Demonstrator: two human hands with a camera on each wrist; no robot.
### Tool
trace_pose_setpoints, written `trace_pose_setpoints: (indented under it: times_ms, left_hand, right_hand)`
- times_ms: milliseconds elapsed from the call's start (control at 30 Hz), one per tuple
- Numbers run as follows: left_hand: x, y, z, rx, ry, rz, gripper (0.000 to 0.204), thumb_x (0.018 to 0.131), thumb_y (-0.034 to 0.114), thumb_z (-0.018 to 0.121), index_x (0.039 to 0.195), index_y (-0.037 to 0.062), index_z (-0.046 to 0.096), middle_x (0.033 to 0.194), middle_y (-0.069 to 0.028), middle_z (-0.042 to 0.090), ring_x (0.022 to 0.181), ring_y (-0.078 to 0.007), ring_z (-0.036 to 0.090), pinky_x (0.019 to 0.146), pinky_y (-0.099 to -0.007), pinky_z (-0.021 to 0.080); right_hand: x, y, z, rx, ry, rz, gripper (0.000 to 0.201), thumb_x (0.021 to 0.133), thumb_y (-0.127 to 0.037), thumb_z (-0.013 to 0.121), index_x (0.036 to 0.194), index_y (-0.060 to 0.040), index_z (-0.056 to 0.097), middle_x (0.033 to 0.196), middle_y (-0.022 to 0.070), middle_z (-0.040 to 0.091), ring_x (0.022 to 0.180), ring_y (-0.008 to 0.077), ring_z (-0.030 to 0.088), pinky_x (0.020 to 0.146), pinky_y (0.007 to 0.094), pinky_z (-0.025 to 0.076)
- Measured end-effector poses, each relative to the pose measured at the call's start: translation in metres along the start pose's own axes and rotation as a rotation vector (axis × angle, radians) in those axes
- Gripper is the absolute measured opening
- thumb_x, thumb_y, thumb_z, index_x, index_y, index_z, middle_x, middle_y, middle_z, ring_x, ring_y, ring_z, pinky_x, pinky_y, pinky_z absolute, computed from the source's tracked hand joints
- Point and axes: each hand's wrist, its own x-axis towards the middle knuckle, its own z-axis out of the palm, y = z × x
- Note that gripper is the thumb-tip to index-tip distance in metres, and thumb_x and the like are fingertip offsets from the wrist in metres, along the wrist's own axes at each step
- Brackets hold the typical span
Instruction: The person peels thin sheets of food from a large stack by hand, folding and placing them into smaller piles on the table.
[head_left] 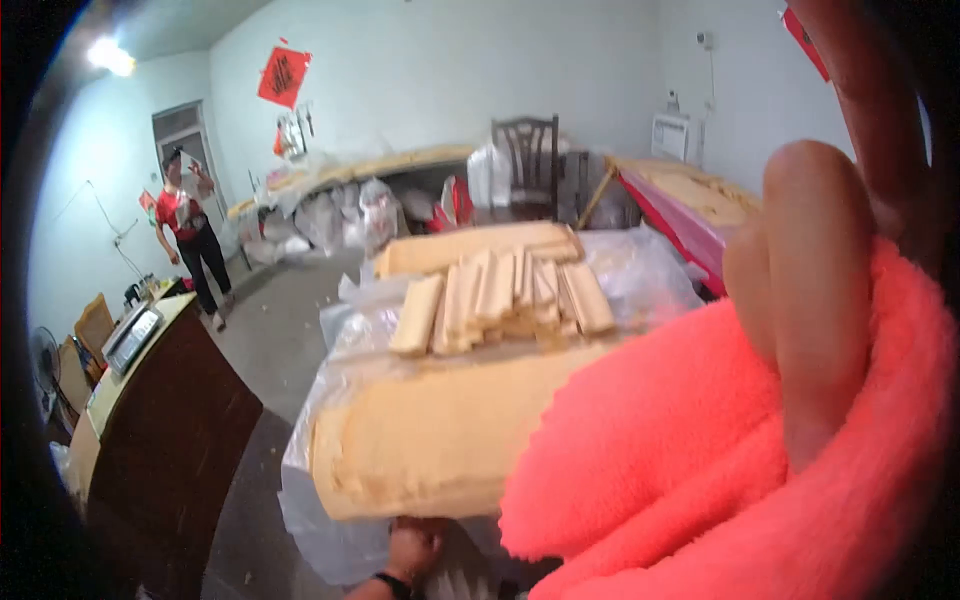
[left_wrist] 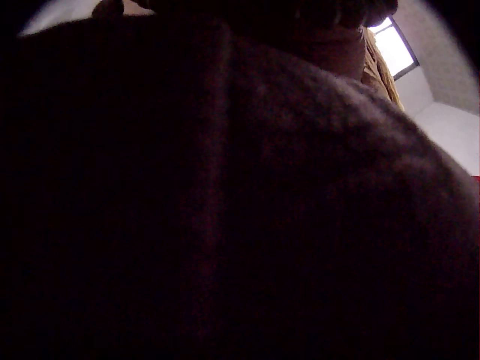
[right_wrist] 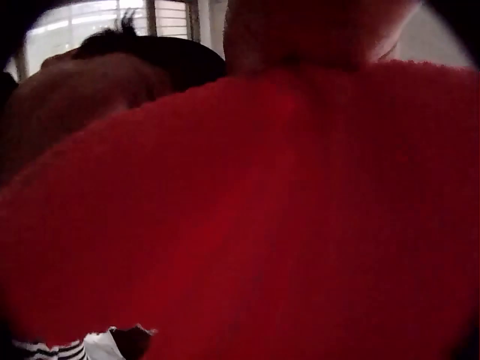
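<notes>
A fluffy pink cloth (head_left: 700, 450) fills the lower right of the head view, very close to the camera. My right hand (head_left: 810, 290) grips it, with one finger lying across the fleece and another rising behind. The right wrist view is almost all red cloth (right_wrist: 255, 225) with a fingertip (right_wrist: 315, 30) at its top edge. My left hand (head_left: 412, 548), with a dark strap at the wrist, shows low in the head view under the front edge of a beige slab (head_left: 430, 430); its fingers are hidden. The left wrist view is dark fabric (left_wrist: 225, 195).
The beige slab lies on a plastic-covered table (head_left: 330, 520) with several pale wooden bars (head_left: 500, 295) stacked on it. A dark counter (head_left: 160, 420) carrying a scale stands at left. A person in red (head_left: 190, 235) stands at the back left. A chair (head_left: 527, 160) and more tables line the far wall.
</notes>
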Motion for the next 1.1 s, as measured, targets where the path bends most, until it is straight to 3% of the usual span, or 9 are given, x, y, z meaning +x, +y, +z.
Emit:
trace_pose_setpoints:
  times_ms: [133, 233, 267, 333, 600, 733, 900, 933, 1100]
  left_hand:
    - [0.013, 0.035, -0.035, -0.279, -0.121, -0.004, 0.033, 0.090, 0.025, 0.059, 0.116, 0.0099, 0.072, 0.106, -0.0237, 0.064, 0.101, -0.0428, 0.057, 0.089, -0.0519, 0.045]
    - [0.013, 0.029, -0.038, -0.296, -0.102, 0.013, 0.042, 0.082, 0.017, 0.064, 0.122, 0.0125, 0.074, 0.134, -0.0171, 0.064, 0.132, -0.0420, 0.047, 0.115, -0.0525, 0.033]
    - [0.026, 0.065, -0.086, -0.601, -0.022, -0.316, 0.027, 0.083, 0.021, 0.060, 0.097, 0.0052, 0.078, 0.104, -0.0242, 0.070, 0.103, -0.0447, 0.060, 0.097, -0.0543, 0.045]
    - [0.014, 0.017, -0.025, -0.050, 0.042, 0.072, 0.034, 0.077, 0.027, 0.062, 0.106, 0.0217, 0.080, 0.105, -0.0137, 0.074, 0.102, -0.0368, 0.065, 0.096, -0.0536, 0.046]
    - [0.013, 0.027, -0.037, -0.081, -0.155, -0.048, 0.029, 0.079, 0.024, 0.065, 0.104, 0.0164, 0.078, 0.095, -0.0122, 0.074, 0.096, -0.0348, 0.066, 0.096, -0.0483, 0.047]
    - [0.016, 0.032, -0.039, -0.128, 0.028, 0.080, 0.030, 0.079, 0.024, 0.065, 0.104, 0.0132, 0.076, 0.091, -0.0145, 0.071, 0.094, -0.0363, 0.064, 0.093, -0.0495, 0.046]
    - [0.014, 0.014, -0.024, -0.143, -0.062, 0.027, 0.032, 0.079, 0.024, 0.065, 0.108, 0.0133, 0.075, 0.096, -0.0135, 0.072, 0.097, -0.0370, 0.064, 0.093, -0.0503, 0.046]
    - [0.011, 0.012, -0.024, -0.129, -0.089, 0.025, 0.033, 0.080, 0.024, 0.065, 0.109, 0.0139, 0.075, 0.097, -0.0135, 0.072, 0.097, -0.0369, 0.064, 0.093, -0.0501, 0.046]
    - [0.013, 0.026, -0.053, -0.088, -0.137, 0.030, 0.034, 0.081, 0.025, 0.066, 0.113, 0.0181, 0.075, 0.101, -0.0130, 0.072, 0.100, -0.0355, 0.064, 0.096, -0.0493, 0.046]
  right_hand:
    - [0.026, 0.005, 0.005, -0.001, 0.021, -0.038, 0.033, 0.089, -0.022, 0.074, 0.109, 0.0042, 0.069, 0.098, 0.0148, 0.071, 0.094, 0.0256, 0.067, 0.086, 0.0349, 0.053]
    - [0.020, 0.016, 0.019, 0.017, -0.009, -0.050, 0.035, 0.088, -0.022, 0.076, 0.110, 0.0043, 0.069, 0.098, 0.0142, 0.072, 0.094, 0.0245, 0.068, 0.086, 0.0343, 0.053]
    - [0.015, 0.020, 0.025, 0.019, -0.022, -0.036, 0.036, 0.087, -0.022, 0.076, 0.110, 0.0043, 0.069, 0.098, 0.0140, 0.072, 0.094, 0.0241, 0.068, 0.086, 0.0341, 0.053]
    - [0.013, 0.023, 0.031, 0.026, -0.036, -0.044, 0.037, 0.086, -0.022, 0.077, 0.110, 0.0044, 0.069, 0.098, 0.0137, 0.072, 0.093, 0.0233, 0.068, 0.086, 0.0337, 0.053]
    - [0.007, 0.001, 0.061, 0.059, -0.109, 0.033, 0.042, 0.082, -0.023, 0.081, 0.111, 0.0047, 0.070, 0.097, 0.0122, 0.073, 0.093, 0.0202, 0.068, 0.086, 0.0322, 0.053]
    - [-0.013, 0.001, 0.050, 0.053, -0.287, 0.208, 0.044, 0.080, -0.023, 0.083, 0.112, 0.0049, 0.070, 0.096, 0.0115, 0.074, 0.093, 0.0187, 0.069, 0.086, 0.0314, 0.053]
    - [-0.108, 0.107, 0.036, -0.017, -0.858, 0.669, 0.029, 0.097, -0.019, 0.068, 0.121, -0.0044, 0.072, 0.108, 0.0070, 0.075, 0.101, 0.0137, 0.068, 0.091, 0.0312, 0.054]
    - [-0.136, 0.147, 0.032, -0.124, -1.005, 0.482, 0.027, 0.099, -0.021, 0.065, 0.121, -0.0065, 0.072, 0.105, 0.0074, 0.075, 0.094, 0.0134, 0.069, 0.087, 0.0315, 0.056]
    - [-0.286, 0.267, 0.032, -0.191, -0.820, 1.180, 0.028, 0.102, -0.028, 0.060, 0.123, -0.0127, 0.072, 0.093, 0.0079, 0.075, 0.077, 0.0195, 0.069, 0.071, 0.0365, 0.057]
